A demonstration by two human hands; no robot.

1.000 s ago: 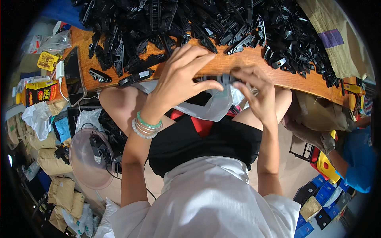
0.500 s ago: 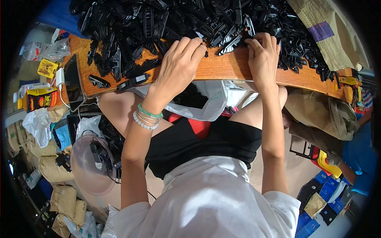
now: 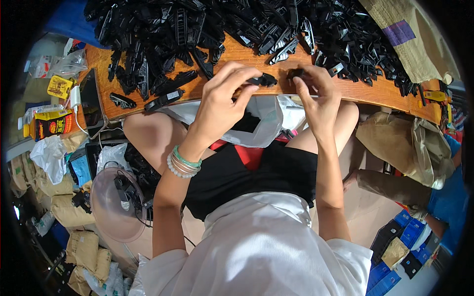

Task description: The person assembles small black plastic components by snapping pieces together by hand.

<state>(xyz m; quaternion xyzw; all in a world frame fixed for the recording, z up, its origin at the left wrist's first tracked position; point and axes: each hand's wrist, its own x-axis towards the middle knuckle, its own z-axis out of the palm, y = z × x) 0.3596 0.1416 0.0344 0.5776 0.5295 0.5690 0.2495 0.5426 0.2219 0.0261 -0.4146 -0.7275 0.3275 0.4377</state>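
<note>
Above the table's near edge, my left hand [image 3: 228, 93] pinches a small black plastic part [image 3: 264, 80] between thumb and fingers. My right hand [image 3: 318, 96], a short gap to its right, grips another dark plastic part [image 3: 295, 73], mostly covered by the fingers. The two parts are apart. Beyond both hands lies a large heap of black plastic parts [image 3: 185, 29] on the wooden table [image 3: 242, 54]. Below the hands, a white plastic bag [image 3: 261, 133] hangs open between my knees, with dark contents inside.
A few loose black parts [image 3: 165, 100] lie by the table's left edge, near a phone [image 3: 90, 93] with a white cable. A woven sack [image 3: 412, 44] stands at the right. A clear round bin [image 3: 111, 212] is on the floor at left. Another person's blue sleeve [image 3: 447, 202] shows far right.
Both hands have drawn back from the heap toward me, each now holding a black part. Bare wood shows where they reached. The person at right has shifted.
</note>
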